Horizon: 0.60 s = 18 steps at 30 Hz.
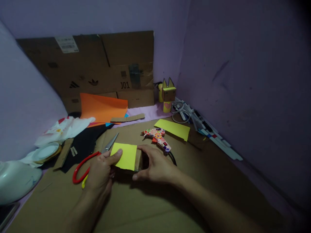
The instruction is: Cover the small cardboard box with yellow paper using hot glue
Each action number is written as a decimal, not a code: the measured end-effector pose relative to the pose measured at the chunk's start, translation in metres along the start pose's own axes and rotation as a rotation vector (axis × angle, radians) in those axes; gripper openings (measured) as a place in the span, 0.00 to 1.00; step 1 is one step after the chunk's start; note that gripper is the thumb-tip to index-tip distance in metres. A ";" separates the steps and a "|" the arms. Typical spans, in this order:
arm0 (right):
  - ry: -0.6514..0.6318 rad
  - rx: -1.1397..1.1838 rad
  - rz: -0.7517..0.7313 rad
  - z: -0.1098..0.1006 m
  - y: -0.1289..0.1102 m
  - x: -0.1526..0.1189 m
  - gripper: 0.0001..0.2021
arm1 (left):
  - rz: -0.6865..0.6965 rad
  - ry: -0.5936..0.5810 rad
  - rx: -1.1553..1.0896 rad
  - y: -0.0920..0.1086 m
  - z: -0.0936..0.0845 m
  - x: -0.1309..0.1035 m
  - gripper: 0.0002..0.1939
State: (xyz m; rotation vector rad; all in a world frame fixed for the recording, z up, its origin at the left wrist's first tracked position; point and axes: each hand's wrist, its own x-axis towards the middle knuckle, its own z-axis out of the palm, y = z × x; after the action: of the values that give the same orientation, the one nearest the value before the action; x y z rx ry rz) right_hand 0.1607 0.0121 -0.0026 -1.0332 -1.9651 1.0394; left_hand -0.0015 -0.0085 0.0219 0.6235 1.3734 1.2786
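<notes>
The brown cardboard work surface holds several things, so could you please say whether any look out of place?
Nothing looks spilled or damaged; perhaps only the multicoloured floral glue gun seems untidy, lying on its side directly on the brown cardboard.

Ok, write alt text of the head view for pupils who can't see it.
Left hand and right hand hold a brown cardboard piece, the left thumb on its yellow paper. Scissors lie beside the left hand, a flower-patterned glue gun beyond the right.

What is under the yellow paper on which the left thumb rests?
Under the yellow paper, brown cardboard shows at its right side. The rest is covered by the paper, the left hand and the right hand.
</notes>
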 end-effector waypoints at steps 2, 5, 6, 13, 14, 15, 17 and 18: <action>-0.003 0.012 -0.002 0.000 0.000 0.000 0.36 | -0.006 0.011 -0.007 0.000 0.002 -0.001 0.08; -0.009 0.014 0.010 -0.001 -0.001 0.000 0.33 | -0.032 0.025 -0.036 -0.003 0.005 -0.004 0.09; -0.013 0.013 0.012 -0.001 -0.002 0.000 0.32 | -0.035 0.026 -0.046 -0.004 0.006 -0.005 0.10; -0.035 -0.009 0.041 -0.003 -0.006 0.000 0.31 | 0.035 0.065 -0.041 -0.016 0.007 -0.002 0.15; -0.037 -0.012 0.046 -0.003 -0.007 0.000 0.31 | 0.053 0.058 -0.021 -0.018 0.006 -0.001 0.15; -0.037 -0.014 0.053 -0.003 -0.007 0.000 0.30 | 0.081 0.060 0.010 -0.020 0.005 0.001 0.15; -0.036 -0.017 0.065 -0.004 -0.006 0.000 0.30 | 0.148 0.084 0.098 -0.023 0.002 0.003 0.16; -0.040 -0.018 0.073 -0.004 -0.005 0.000 0.30 | 0.175 0.095 0.144 -0.024 0.000 0.004 0.16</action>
State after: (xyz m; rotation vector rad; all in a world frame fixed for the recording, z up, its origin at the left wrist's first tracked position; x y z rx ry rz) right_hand 0.1620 0.0117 0.0040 -1.1088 -1.9848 1.0910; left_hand 0.0050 -0.0120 -0.0017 0.8050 1.5255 1.3706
